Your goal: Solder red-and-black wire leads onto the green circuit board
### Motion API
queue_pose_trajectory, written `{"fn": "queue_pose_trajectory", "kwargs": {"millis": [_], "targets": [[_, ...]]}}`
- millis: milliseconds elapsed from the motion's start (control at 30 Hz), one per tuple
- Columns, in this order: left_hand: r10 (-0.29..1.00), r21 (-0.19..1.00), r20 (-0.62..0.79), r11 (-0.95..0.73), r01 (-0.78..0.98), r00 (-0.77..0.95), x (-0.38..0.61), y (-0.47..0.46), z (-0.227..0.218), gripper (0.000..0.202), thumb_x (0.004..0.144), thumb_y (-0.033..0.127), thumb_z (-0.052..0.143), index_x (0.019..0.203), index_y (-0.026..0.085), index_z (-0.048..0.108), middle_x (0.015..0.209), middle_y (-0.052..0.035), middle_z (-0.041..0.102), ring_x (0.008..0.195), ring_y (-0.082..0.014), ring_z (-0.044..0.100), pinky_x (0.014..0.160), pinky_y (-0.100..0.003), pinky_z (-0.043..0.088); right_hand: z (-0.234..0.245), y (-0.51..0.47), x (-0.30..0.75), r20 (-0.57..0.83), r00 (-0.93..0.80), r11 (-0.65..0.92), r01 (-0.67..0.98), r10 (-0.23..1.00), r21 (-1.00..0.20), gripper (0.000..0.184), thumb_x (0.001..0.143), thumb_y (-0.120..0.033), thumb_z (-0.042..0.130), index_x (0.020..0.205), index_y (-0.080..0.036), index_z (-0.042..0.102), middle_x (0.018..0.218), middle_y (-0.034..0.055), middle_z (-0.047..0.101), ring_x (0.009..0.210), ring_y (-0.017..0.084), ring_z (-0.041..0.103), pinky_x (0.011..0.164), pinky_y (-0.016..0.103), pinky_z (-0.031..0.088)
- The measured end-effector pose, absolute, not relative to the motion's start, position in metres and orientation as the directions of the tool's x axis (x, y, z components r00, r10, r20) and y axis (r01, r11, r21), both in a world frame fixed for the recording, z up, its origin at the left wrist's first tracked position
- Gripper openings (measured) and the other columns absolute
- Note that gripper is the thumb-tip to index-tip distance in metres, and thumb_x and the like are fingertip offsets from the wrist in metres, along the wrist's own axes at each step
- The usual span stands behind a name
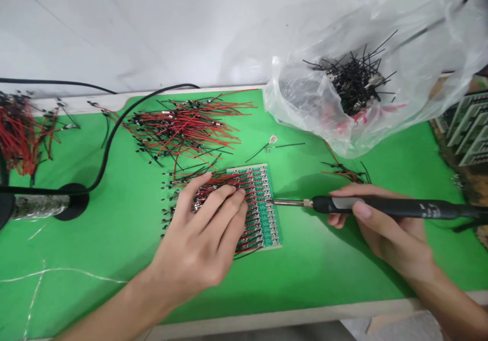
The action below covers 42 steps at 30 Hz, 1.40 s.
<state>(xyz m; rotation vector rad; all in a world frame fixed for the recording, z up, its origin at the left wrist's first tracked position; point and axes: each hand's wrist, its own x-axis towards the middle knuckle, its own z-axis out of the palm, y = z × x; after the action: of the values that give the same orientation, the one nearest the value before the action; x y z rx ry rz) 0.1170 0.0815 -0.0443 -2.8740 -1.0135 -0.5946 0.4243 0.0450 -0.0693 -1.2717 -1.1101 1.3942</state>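
My right hand [385, 224] grips a black-handled soldering iron [351, 205], its metal tip pointing left at the solder pads on the green circuit board [272, 229]. My left hand [206, 229] lies over the board's left part, fingers stretched out and slightly bent across the rows of red and black wires [253, 214]; its thumb is hidden. Those wires run left from the pads and end in small black connectors [163, 212]. Something silvery shows between the left fingers, too covered to name. The iron's tip meets the right-hand rows of pads; exact contact is hard to tell.
Behind the board lies a pile of red and black wires [186, 125], with another wire pile [19, 132] far left. A clear plastic bag [297, 102] holds black wired parts. A solder spool [41, 206], thin solder wire [76, 270], a black cable [109, 148] and stacked boards [473, 127] surround the green mat.
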Motion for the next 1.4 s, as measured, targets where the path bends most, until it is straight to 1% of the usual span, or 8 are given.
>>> {"fn": "queue_pose_trajectory", "kwargs": {"millis": [133, 300, 533, 733, 933, 1167, 1300, 1400], "targets": [[0.592, 0.081, 0.364, -0.789, 0.609, 0.718, 0.1177, 0.0812, -0.0441, 0.019, 0.09, 0.007, 0.063, 0.108, 0.005, 0.069, 0.115, -0.0149, 0.074, 0.108, -0.0289, 0.067, 0.105, -0.063, 0.045, -0.067, 0.0461, 0.4223, -0.18, -0.035, -0.182, -0.063, 0.983, -0.981, 0.024, 0.094, -0.028, 0.064, 0.113, -0.024, 0.078, 0.083, 0.0045, 0.078, 0.069, 0.019, 0.072, 0.063, 0.03, 0.061], [0.583, 0.063, 0.365, -0.794, 0.605, 0.726, 0.1182, 0.0813, -0.042, 0.02, 0.089, 0.006, 0.063, 0.108, 0.005, 0.069, 0.116, -0.0153, 0.074, 0.107, -0.0292, 0.068, 0.105, -0.063, 0.045, -0.0649, 0.0477, 0.4209, -0.219, -0.038, -0.221, -0.088, 0.975, -0.971, 0.023, 0.095, -0.024, 0.062, 0.112, -0.025, 0.079, 0.083, 0.0046, 0.078, 0.07, 0.019, 0.072, 0.065, 0.03, 0.062], [0.581, 0.059, 0.354, -0.796, 0.603, 0.733, 0.1198, 0.0809, -0.0415, 0.02, 0.089, 0.007, 0.063, 0.108, 0.003, 0.069, 0.116, -0.017, 0.073, 0.108, -0.0305, 0.067, 0.105, -0.064, 0.044, -0.0644, 0.0462, 0.4215, -0.204, -0.04, -0.207, -0.086, 0.978, -0.975, 0.024, 0.094, -0.024, 0.063, 0.113, -0.026, 0.078, 0.083, 0.005, 0.078, 0.07, 0.019, 0.072, 0.064, 0.03, 0.062], [0.575, 0.054, 0.357, -0.799, 0.599, 0.736, 0.119, 0.0812, -0.0411, 0.018, 0.09, 0.006, 0.061, 0.106, 0.003, 0.069, 0.114, -0.0167, 0.074, 0.106, -0.0303, 0.068, 0.103, -0.064, 0.045, -0.0623, 0.0454, 0.4213, -0.213, -0.036, -0.215, -0.074, 0.976, -0.974, 0.024, 0.094, -0.024, 0.064, 0.112, -0.025, 0.079, 0.082, 0.0064, 0.078, 0.07, 0.021, 0.072, 0.064, 0.033, 0.061], [0.58, 0.053, 0.36, -0.794, 0.605, 0.731, 0.1184, 0.0801, -0.0414, 0.019, 0.091, 0.007, 0.061, 0.108, 0.005, 0.068, 0.115, -0.0154, 0.074, 0.107, -0.0295, 0.068, 0.104, -0.063, 0.045, -0.0633, 0.0459, 0.4213, -0.185, -0.021, -0.186, -0.07, 0.983, -0.98, 0.023, 0.092, -0.027, 0.065, 0.11, -0.025, 0.079, 0.08, 0.0062, 0.078, 0.067, 0.021, 0.071, 0.061, 0.034, 0.061], [0.583, 0.073, 0.357, -0.797, 0.6, 0.73, 0.1197, 0.0813, -0.0437, 0.019, 0.089, 0.006, 0.063, 0.108, 0.004, 0.068, 0.115, -0.0159, 0.073, 0.106, -0.0295, 0.068, 0.105, -0.064, 0.045, -0.0645, 0.0458, 0.4213, -0.197, -0.022, -0.198, -0.087, 0.98, -0.976, 0.022, 0.093, -0.027, 0.065, 0.109, -0.025, 0.079, 0.081, 0.0059, 0.078, 0.067, 0.021, 0.071, 0.061, 0.032, 0.06], [0.582, 0.065, 0.364, -0.795, 0.603, 0.727, 0.1196, 0.0815, -0.0433, 0.02, 0.089, 0.006, 0.063, 0.109, 0.004, 0.068, 0.115, -0.0157, 0.073, 0.107, -0.0295, 0.067, 0.105, -0.064, 0.045, -0.0653, 0.0455, 0.4208, -0.186, -0.032, -0.188, -0.103, 0.982, -0.977, 0.023, 0.094, -0.026, 0.063, 0.111, -0.024, 0.078, 0.082, 0.0056, 0.078, 0.069, 0.019, 0.072, 0.062, 0.03, 0.06], [0.579, 0.057, 0.363, -0.796, 0.603, 0.73, 0.1195, 0.0811, -0.0423, 0.02, 0.089, 0.006, 0.064, 0.108, 0.004, 0.068, 0.115, -0.0159, 0.073, 0.107, -0.0297, 0.067, 0.105, -0.063, 0.045, -0.0651, 0.0454, 0.4206, -0.19, -0.027, -0.192, -0.102, 0.981, -0.976, 0.023, 0.094, -0.026, 0.063, 0.111, -0.024, 0.078, 0.083, 0.006, 0.078, 0.07, 0.019, 0.072, 0.063, 0.03, 0.06]]}}
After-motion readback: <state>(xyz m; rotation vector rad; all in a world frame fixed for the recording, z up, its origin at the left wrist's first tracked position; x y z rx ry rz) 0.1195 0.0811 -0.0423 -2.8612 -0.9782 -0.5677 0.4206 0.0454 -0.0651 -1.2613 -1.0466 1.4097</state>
